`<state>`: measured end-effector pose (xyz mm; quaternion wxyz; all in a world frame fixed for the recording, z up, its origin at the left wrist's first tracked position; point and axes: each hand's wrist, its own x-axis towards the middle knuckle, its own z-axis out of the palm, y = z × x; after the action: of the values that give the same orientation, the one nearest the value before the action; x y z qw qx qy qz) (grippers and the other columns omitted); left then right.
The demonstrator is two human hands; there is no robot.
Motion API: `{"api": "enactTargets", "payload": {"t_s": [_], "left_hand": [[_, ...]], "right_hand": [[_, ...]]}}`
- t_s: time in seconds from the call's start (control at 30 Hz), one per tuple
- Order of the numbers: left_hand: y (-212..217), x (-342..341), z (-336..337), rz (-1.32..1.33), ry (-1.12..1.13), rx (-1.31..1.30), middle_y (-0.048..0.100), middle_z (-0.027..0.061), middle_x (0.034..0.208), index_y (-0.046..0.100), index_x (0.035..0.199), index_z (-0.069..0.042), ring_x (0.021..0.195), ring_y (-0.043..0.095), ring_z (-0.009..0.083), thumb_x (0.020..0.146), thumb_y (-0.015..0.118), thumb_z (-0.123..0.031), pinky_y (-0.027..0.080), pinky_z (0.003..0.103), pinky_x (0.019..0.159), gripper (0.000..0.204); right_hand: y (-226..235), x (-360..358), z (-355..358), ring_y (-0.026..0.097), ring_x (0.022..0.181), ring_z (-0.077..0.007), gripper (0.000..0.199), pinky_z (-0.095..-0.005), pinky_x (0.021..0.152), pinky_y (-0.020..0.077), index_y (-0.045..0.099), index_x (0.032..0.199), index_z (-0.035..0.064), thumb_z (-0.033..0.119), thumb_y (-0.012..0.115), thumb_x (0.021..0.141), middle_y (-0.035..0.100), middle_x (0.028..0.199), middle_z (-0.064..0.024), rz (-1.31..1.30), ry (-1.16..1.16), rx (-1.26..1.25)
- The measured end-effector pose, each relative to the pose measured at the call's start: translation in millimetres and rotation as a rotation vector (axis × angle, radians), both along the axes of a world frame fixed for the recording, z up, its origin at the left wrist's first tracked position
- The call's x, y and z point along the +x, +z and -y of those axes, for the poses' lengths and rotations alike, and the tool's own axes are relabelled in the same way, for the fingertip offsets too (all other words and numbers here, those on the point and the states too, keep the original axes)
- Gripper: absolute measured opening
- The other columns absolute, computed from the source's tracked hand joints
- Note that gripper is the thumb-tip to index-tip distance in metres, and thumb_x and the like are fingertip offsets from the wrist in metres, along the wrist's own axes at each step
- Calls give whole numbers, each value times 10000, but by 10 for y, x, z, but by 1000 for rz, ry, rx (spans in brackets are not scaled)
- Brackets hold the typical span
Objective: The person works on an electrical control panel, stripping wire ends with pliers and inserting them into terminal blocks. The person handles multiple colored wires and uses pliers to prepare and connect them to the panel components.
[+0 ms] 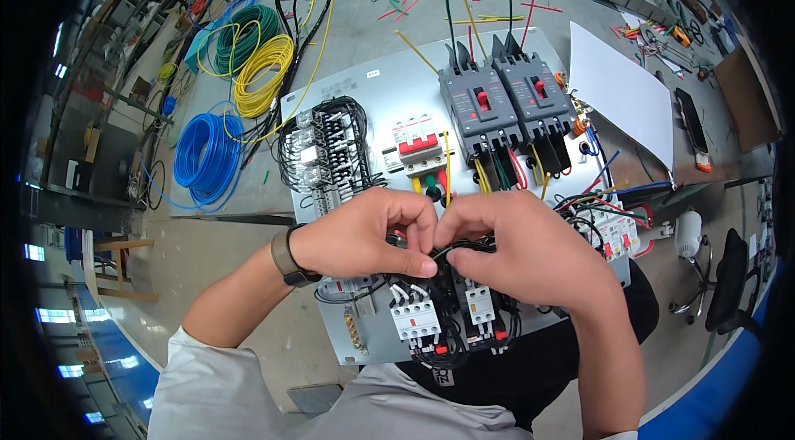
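Over the lower middle of a metal mounting plate, my left hand and my right hand meet, fingertips almost touching. Both pinch at thin black wires that run between them; the exact grip is partly hidden by the fingers. Below the hands sit a white contactor and a smaller white module with black wiring around them. Beyond the fingers stands a breaker with red levers. Two large grey circuit breakers are farther right, and wired relays fill the left side.
Blue, yellow and green wire coils lie left on the grey workbench. White paper and a black-and-orange tool are at right. Wire offcuts litter the back. The plate overhangs the bench's near edge.
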<state>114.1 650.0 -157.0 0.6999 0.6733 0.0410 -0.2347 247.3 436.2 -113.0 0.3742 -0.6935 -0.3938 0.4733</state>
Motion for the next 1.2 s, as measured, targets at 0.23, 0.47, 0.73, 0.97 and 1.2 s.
{"api": "enactTargets", "payload": {"t_s": [0.23, 0.47, 0.73, 0.97, 1.2], "left_hand": [[-23, -22, 59, 20, 67, -47, 674, -27, 926, 559, 828, -90, 923, 623, 76, 886, 893, -15, 525, 283, 878, 347], [70, -99, 125, 70, 85, 167, 622, -51, 862, 563, 817, -87, 833, 565, 60, 913, 895, -87, 474, 255, 789, 345], [111, -186, 182, 83, 147, 127, 623, -21, 935, 617, 912, -78, 875, 569, 79, 933, 870, -86, 481, 274, 835, 254], [32, -334, 48, 143, 306, -13, 631, 120, 1374, 631, 1337, -5, 1329, 611, 230, 951, 837, -195, 450, 424, 1193, 477], [-52, -493, -25, 212, 254, 122, 720, 81, 1289, 700, 1346, -11, 1231, 657, 180, 1017, 777, -176, 493, 350, 1097, 377]], "right_hand": [[-541, -40, -110, 763, 909, -344, 256, -423, 827, 586, 675, 1062, -7, 127, 812, 892, 780, 971, -178, -86, 40, 88], [-459, -35, -131, 738, 848, -379, 120, -462, 781, 574, 789, 958, 35, 141, 786, 901, 751, 858, -190, 208, 183, 43], [-545, -3, -114, 725, 823, -402, 101, -486, 764, 568, 802, 938, 52, 132, 761, 893, 738, 844, -182, 529, 204, 18], [-438, 92, -45, 724, 762, -368, 93, -455, 702, 550, 766, 951, 44, 131, 748, 924, 736, 804, -155, 483, -38, 183], [-380, -28, 76, 705, 751, -381, 112, -471, 673, 539, 735, 903, 40, 147, 755, 928, 710, 789, -164, 540, -169, 320]]}}
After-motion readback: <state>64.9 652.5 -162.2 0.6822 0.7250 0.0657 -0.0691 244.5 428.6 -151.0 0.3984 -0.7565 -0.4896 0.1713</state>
